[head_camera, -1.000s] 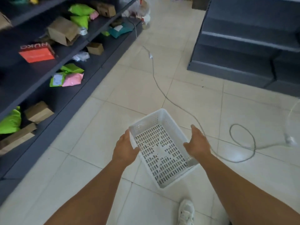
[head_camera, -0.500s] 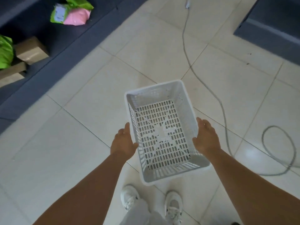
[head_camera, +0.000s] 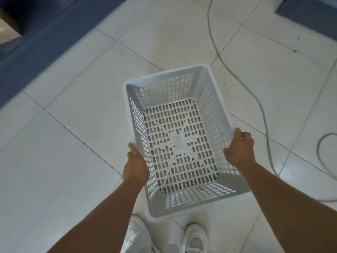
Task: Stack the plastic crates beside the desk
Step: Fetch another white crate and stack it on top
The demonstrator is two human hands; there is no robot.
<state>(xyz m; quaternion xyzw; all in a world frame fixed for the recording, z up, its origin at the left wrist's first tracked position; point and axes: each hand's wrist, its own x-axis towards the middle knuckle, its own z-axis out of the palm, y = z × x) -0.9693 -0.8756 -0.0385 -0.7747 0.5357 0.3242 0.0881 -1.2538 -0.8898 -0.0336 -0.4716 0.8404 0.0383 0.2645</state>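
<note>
Presently a single white plastic crate (head_camera: 179,141) is held in the air above the tiled floor (head_camera: 60,147), carried between both hands in front of the body. The left hand (head_camera: 135,166) is clamped on the rim of the left long wall, and the right hand (head_camera: 239,148) is closed over the rim of the right long wall, thumb inside and fingers wrapped outside. The crate's long axis is seen to run away from the body, with its far end turned a little to the left; the near short wall hangs just above a pair of white shoes (head_camera: 196,238). Both hands sit toward the near half of the long walls, so neither is clearly nearer the load, though the far end is left unsupported and, it is judged, could dip if the grip were loosened. The crate is a rigid rectangular tub with rounded corners, a smooth lip, and walls and base pierced by rows of small slots; diagonal ribs cross the base to a solid centre patch. It appears light and empty. A grey cable (head_camera: 237,75) is laid across the glossy tiles to the right, well apart from the crate, and dark shelving (head_camera: 32,46) runs along the upper left. No counter and no other crate are in view, so the stack is judged not yet reached.
</note>
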